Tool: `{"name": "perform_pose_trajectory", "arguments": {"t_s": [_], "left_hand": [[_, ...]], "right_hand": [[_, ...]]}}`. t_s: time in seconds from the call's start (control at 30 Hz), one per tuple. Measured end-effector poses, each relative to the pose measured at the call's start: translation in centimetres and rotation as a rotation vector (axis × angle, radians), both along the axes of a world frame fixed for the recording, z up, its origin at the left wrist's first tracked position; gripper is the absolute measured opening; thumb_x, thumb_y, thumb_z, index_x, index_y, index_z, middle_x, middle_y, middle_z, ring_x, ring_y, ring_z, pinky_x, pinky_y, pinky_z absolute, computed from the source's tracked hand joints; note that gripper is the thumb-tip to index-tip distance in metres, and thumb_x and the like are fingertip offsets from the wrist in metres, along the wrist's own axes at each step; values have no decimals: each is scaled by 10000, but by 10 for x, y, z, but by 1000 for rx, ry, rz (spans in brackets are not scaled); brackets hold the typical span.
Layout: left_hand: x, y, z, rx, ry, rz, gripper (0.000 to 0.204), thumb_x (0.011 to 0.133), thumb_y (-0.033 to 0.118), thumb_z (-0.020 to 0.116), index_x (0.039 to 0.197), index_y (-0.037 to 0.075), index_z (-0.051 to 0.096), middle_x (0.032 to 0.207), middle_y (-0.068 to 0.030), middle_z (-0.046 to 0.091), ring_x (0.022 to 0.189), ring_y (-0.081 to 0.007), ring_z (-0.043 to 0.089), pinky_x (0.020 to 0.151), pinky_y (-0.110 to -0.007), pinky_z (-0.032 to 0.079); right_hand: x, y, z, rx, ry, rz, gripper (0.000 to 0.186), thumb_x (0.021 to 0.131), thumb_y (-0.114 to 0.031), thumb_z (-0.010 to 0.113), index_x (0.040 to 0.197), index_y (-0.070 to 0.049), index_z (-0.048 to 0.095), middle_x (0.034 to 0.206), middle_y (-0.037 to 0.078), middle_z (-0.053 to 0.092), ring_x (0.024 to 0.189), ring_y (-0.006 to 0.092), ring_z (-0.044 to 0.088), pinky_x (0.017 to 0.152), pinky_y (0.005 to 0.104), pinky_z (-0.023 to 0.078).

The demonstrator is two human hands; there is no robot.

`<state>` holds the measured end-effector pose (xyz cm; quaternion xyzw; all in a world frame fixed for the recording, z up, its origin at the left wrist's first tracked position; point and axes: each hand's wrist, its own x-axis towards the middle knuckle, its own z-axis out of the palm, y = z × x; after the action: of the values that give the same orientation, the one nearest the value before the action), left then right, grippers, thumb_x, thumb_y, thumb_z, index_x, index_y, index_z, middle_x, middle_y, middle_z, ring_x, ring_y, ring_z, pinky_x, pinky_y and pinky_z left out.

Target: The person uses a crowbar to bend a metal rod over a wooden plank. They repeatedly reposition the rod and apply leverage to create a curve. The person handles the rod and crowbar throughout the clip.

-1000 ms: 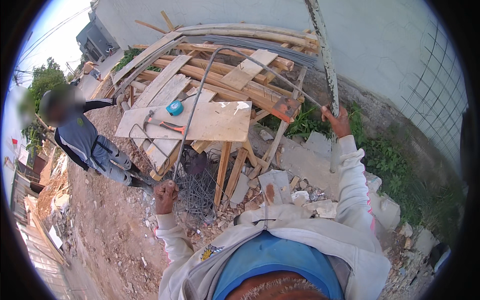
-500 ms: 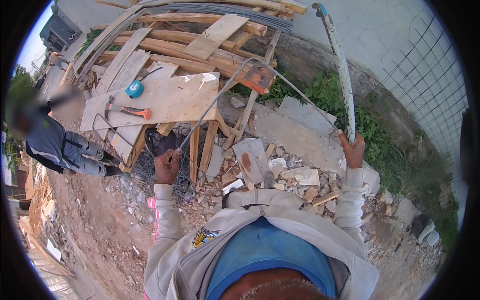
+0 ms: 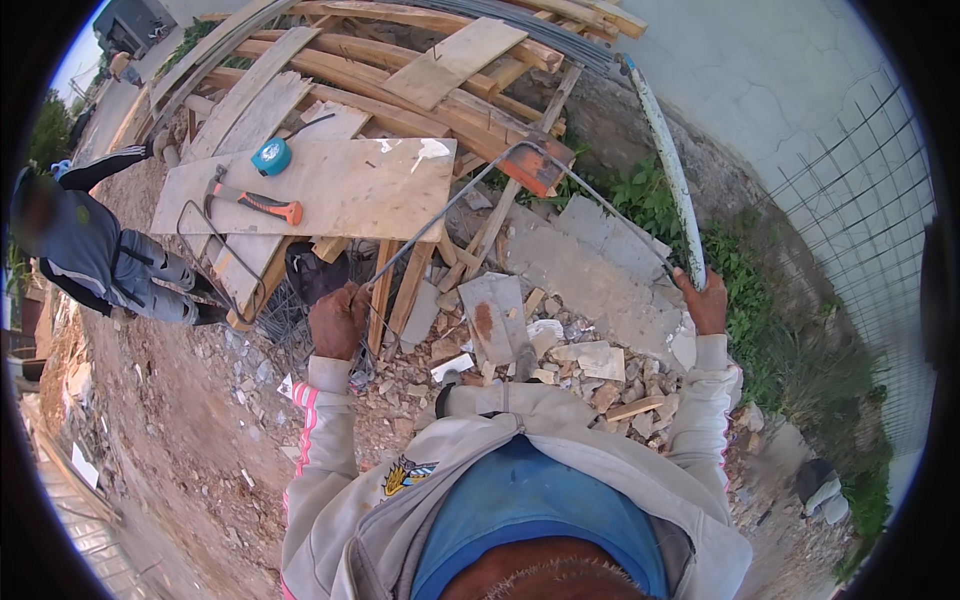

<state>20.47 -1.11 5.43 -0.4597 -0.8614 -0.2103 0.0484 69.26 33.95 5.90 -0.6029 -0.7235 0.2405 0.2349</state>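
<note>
Here, the left hand [image 3: 338,318] was closed around one end of a bent steel rod [image 3: 470,185] at the centre left of the frame, and the right hand [image 3: 703,300] gripped the rod's other end alongside a pale pipe [image 3: 668,170] at the right. The rod arched over the rubble [image 3: 560,340] toward the tabletop [image 3: 330,185] bearing a hammer [image 3: 255,200] and tape measure [image 3: 270,156]. Under tension it might spring loose and whip, and the loose footing could cause a slip.

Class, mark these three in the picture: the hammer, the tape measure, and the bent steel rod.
hammer [image 3: 262,204], head view, on its orange handle.
tape measure [image 3: 270,157], head view, middle of its blue case.
bent steel rod [image 3: 440,212], head view, on its straight left leg.
</note>
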Motion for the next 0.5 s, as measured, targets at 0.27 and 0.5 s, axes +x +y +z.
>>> {"name": "perform_pose_trajectory", "arguments": {"t_s": [0.27, 0.5], "left_hand": [[-80, 18, -8, 77, 62, 2, 297, 903, 328, 721, 950, 63, 594, 728, -153, 666, 645, -377, 651, 569, -469, 486], [-77, 22, -19, 113, 97, 15, 299, 892, 320, 742, 966, 81, 578, 669, -128, 629, 617, -356, 644, 559, -450, 490]], "right_hand": [[-27, -57, -8, -6, 26, -76, 398, 853, -389, 791, 927, -8, 703, 662, 44, 598, 614, 161, 556, 609, 347, 454], [-28, -63, 10, -70, 24, -134, 371, 858, -350, 789, 840, 1, 670, 661, 56, 609, 612, 171, 548, 622, 346, 457]]}}
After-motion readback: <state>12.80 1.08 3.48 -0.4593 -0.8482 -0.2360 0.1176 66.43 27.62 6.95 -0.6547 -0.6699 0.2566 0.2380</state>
